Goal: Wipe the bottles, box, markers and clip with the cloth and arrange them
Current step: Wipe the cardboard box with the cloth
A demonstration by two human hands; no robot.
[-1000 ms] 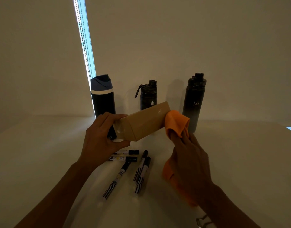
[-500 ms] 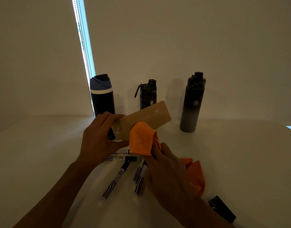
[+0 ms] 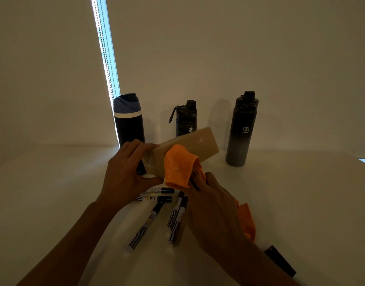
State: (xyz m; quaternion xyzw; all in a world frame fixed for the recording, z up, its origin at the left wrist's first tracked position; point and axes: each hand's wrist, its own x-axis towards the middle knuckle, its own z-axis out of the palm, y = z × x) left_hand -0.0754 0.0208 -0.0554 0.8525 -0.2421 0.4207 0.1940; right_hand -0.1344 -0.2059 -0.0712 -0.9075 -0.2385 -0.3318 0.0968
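— Where are the hands?

— Centre frame. The left hand (image 3: 126, 174) grips the lower-left end of the tan cardboard box (image 3: 200, 145), fingers over the top and thumb beneath. The right hand (image 3: 214, 209), just beside it, holds the bunched orange cloth (image 3: 178, 168) against the box's near face.

— Which way does the box run?

— It is off the white table (image 3: 301, 193). Its long axis rises from lower left to upper right, towards the tall black-to-grey bottle (image 3: 242, 133). Black-and-white markers (image 3: 152, 215) lie below the hands.
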